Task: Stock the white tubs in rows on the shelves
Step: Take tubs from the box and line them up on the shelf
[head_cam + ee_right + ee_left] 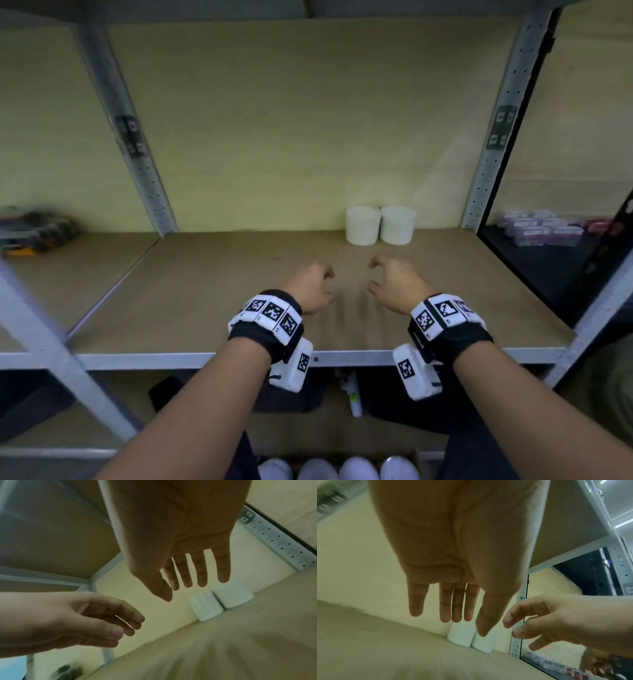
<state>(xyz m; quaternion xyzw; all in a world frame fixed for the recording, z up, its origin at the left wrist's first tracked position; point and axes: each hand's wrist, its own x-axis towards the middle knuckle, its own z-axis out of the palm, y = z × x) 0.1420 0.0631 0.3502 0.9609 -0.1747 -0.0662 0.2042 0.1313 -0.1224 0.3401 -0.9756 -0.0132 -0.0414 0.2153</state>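
Two white tubs stand side by side against the back wall of the brown shelf (205, 291), right of centre: the left tub (363, 225) and the right tub (398, 224). They touch each other. Both show in the left wrist view (460, 635) (485, 642) and in the right wrist view (205, 608) (233, 595). My left hand (317, 286) and right hand (387, 277) hover over the shelf's middle, in front of the tubs and apart from them. Both hang relaxed and hold nothing. Several more white tubs (337, 469) sit in a box below, at the frame's bottom edge.
Grey metal uprights (493, 137) (126, 137) frame the bay, with a shelf board overhead. The left bay holds a dark and orange object (30, 229). Small boxed goods (544, 228) lie on the dark shelf to the right. A lower shelf holds a white item (352, 394).
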